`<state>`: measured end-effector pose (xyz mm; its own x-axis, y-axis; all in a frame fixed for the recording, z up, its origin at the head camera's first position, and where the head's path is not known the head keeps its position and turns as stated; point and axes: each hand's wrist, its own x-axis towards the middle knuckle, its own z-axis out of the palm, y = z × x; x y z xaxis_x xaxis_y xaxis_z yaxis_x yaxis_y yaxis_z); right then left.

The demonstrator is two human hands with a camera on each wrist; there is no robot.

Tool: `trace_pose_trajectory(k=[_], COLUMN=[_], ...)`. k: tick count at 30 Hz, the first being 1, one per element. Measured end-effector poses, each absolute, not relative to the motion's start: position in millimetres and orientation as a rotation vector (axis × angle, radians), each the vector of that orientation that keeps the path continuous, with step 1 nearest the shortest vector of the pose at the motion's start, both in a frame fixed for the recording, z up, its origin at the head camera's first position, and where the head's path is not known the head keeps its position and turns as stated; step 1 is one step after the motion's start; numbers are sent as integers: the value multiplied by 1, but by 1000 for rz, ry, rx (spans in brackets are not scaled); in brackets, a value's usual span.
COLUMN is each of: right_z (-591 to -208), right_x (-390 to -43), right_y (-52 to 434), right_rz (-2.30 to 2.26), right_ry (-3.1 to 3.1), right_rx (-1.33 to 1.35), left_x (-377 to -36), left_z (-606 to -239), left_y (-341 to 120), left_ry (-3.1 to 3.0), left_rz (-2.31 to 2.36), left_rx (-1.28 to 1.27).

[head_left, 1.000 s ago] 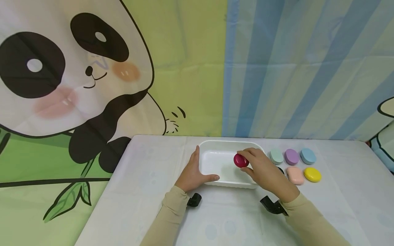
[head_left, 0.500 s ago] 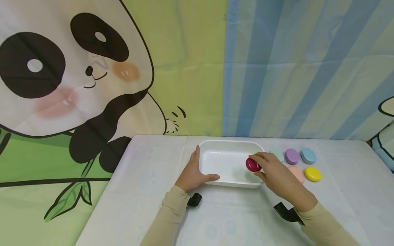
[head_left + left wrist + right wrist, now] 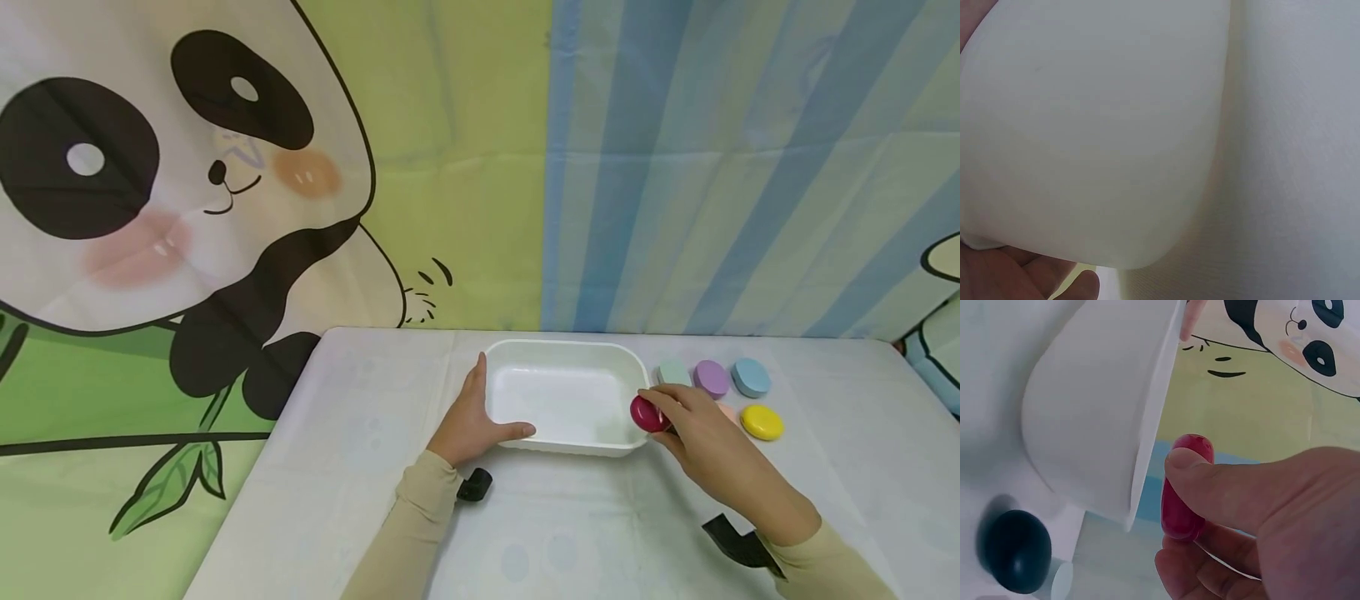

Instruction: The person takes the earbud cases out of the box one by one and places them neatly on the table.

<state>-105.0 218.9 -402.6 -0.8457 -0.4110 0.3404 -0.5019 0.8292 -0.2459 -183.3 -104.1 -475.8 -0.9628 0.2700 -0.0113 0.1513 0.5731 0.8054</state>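
A glossy dark-red rounded disc (image 3: 647, 414) is pinched between the thumb and fingers of my right hand (image 3: 712, 454), beside the right end of a white rectangular tray (image 3: 566, 392). From the right wrist, the disc (image 3: 1180, 506) appears edge-on, just beyond the tray's rim (image 3: 1147, 425). My left hand (image 3: 467, 425) holds the tray at its near left corner, thumb over the near rim and fingers along the left side. A dark teal rounded piece (image 3: 1019, 550) sits on the table below; in the head view my right hand hides it.
Right of the tray lie a mint disc (image 3: 673, 372), a purple disc (image 3: 711, 379), a blue disc (image 3: 751, 378) and a yellow disc (image 3: 762, 423). A pink piece (image 3: 727, 412) is mostly covered by the right hand. Behind the table (image 3: 360, 467) hangs a printed cloth (image 3: 480, 167).
My right hand has carried the red disc rightward and slightly nearer, from over the tray to its right rim. It now covers more of the pink piece. The left hand and tray stay put.
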Motion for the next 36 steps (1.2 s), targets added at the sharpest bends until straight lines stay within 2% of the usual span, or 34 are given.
trace_pose_trajectory(k=[16, 36], right_z=[-420, -446], right_x=[-85, -74], right_y=[241, 252], right_rz=[439, 479], right_ry=[-2695, -3023], right_rx=[719, 552], left_x=[-184, -183], left_z=[-473, -476], left_y=[-103, -104], left_ry=[2655, 2666], left_rz=[1338, 1325], left_rx=[351, 354])
